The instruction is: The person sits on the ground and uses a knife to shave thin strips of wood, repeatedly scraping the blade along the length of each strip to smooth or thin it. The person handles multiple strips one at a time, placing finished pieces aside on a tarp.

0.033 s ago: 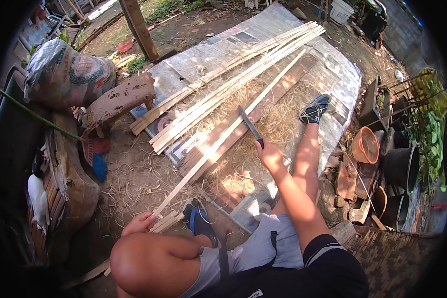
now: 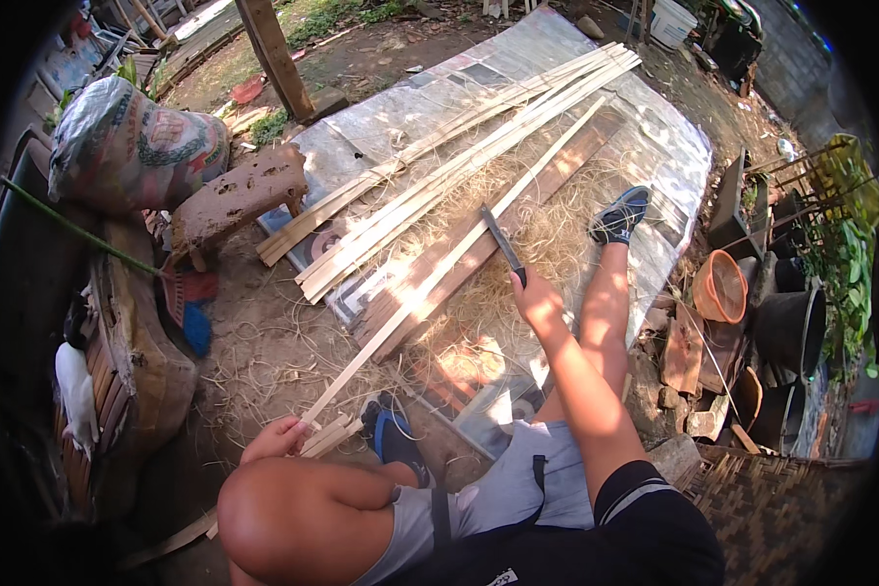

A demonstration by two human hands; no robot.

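My left hand [image 2: 275,439], beside my bent knee, pinches the near end of a long pale bamboo strip [image 2: 400,311]. The strip slants away to the upper right and rests along a brown wooden plank [image 2: 400,283]. My right hand [image 2: 539,295] is closed round the dark handle of a knife [image 2: 501,240]. The blade points up and left, its tip lying at the strip's edge over the plank. Curly shavings [image 2: 547,234] are scattered about the plank and the sheet. More strip ends [image 2: 327,437] show beside my left hand, partly hidden by my knee.
Several long pale strips [image 2: 459,161] lie bundled on a grey sheet [image 2: 669,146] beyond the plank. To the left are a stuffed sack [image 2: 132,146], a worn wooden bench [image 2: 236,195] and a white-and-black animal [image 2: 75,396]. An orange pot [image 2: 720,286] and black buckets [image 2: 789,327] stand right.
My right hand has shifted slightly right and toward the far side, and the knife blade has turned a little more upright. My left hand and the strip stay in place.
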